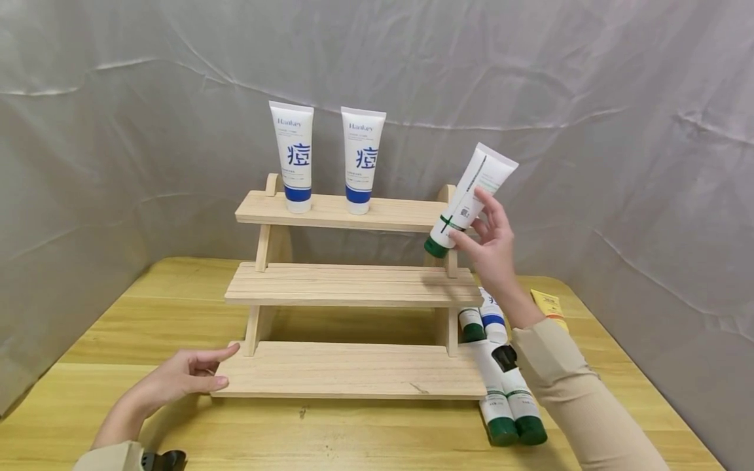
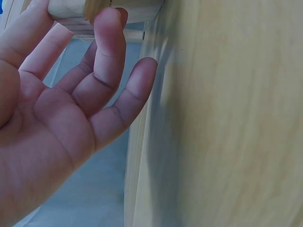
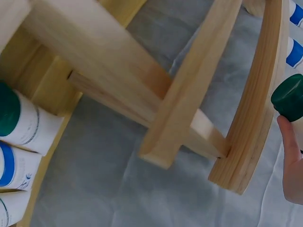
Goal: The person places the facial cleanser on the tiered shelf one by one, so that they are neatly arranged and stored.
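Observation:
A three-tier wooden display rack (image 1: 353, 288) stands on the table. My left hand (image 1: 177, 379) is at the left end of its bottom board, thumb at the front corner and index finger at the rear one; the left wrist view shows the other fingers loosely bent by the board's end (image 2: 78, 12). My right hand (image 1: 491, 242) holds a white squeeze tube with a green cap (image 1: 468, 199) between thumb and fingers. The tube is tilted, cap down, in front of the top board's right end. On the top board, two white-and-blue tubes (image 1: 294, 157) (image 1: 362, 160) stand on their caps.
Right of the rack lie several tubes: green-capped ones (image 1: 501, 415), a blue-banded one (image 1: 493, 317) and a yellow one (image 1: 549, 307). The right wrist view shows some tube ends (image 3: 28, 116) beside the rack's side supports (image 3: 189, 90). Grey cloth (image 1: 177, 131) hangs behind the table (image 1: 141, 314).

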Tool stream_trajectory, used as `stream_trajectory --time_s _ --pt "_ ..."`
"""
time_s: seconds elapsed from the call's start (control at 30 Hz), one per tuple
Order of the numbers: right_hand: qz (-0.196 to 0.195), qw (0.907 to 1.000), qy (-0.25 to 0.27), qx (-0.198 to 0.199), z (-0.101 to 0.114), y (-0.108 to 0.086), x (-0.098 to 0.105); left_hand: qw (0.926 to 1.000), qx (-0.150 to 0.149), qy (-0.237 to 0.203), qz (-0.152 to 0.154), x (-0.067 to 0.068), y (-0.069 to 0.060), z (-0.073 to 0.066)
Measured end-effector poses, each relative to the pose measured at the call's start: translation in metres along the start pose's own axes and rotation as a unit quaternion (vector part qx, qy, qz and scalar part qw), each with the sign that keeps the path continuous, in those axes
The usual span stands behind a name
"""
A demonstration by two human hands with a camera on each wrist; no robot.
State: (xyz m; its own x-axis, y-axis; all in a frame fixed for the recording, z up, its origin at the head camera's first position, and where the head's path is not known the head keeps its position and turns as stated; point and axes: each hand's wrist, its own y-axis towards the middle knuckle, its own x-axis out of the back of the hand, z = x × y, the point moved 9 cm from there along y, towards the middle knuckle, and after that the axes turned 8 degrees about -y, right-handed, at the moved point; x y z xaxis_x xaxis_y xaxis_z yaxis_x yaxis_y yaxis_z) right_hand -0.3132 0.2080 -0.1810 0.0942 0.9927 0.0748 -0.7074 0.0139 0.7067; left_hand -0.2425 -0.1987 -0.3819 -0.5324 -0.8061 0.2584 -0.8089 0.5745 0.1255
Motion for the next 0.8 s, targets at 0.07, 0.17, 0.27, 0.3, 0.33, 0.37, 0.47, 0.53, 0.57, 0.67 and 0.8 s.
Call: stream_trajectory --time_s 0.07,0.17,0.27,0.3,0.33,0.37,0.47,0.53,0.57,0.67,0.8 --pt "-0.007 0.9999 0.006 0.008 0.002 0.003 -0.003 1.0000 0.001 0.003 -0.003 0.000 0.000 0.000" --pt "-0.014 0.9997 0.009 0.019 0.004 0.006 -0.007 0.9999 0.003 0.007 -0.007 0.001 0.000 0.001" --pt "-0.014 0.9994 0.008 0.029 0.007 0.010 -0.012 1.0000 0.000 0.005 -0.004 0.001 0.000 0.000" --pt "-0.014 0.9993 0.005 0.035 0.008 0.011 -0.014 1.0000 -0.001 0.002 -0.002 0.000 0.000 0.000" --pt "-0.016 0.9990 0.000 0.041 0.008 0.012 -0.015 1.0000 -0.002 -0.001 -0.001 0.000 0.000 0.000" --pt "-0.018 0.9988 -0.002 0.045 0.009 0.013 -0.017 1.0000 -0.003 -0.002 0.001 0.000 0.000 0.000" --pt "-0.026 0.9981 -0.011 0.055 0.011 0.017 -0.019 1.0000 -0.006 -0.005 0.003 -0.001 0.000 -0.001" --pt "-0.032 0.9977 -0.017 0.058 0.011 0.020 -0.020 1.0000 -0.006 -0.004 0.002 0.000 0.000 0.000" --pt "-0.034 0.9975 -0.019 0.059 0.011 0.021 -0.021 1.0000 -0.005 -0.004 0.002 0.000 0.000 0.000" --pt "-0.039 0.9966 -0.029 0.067 0.013 0.025 -0.023 1.0000 -0.006 -0.004 0.000 0.000 0.000 0.000" --pt "-0.043 0.9944 -0.054 0.080 0.016 0.027 -0.026 0.9999 -0.007 -0.008 0.002 0.000 0.000 -0.001"
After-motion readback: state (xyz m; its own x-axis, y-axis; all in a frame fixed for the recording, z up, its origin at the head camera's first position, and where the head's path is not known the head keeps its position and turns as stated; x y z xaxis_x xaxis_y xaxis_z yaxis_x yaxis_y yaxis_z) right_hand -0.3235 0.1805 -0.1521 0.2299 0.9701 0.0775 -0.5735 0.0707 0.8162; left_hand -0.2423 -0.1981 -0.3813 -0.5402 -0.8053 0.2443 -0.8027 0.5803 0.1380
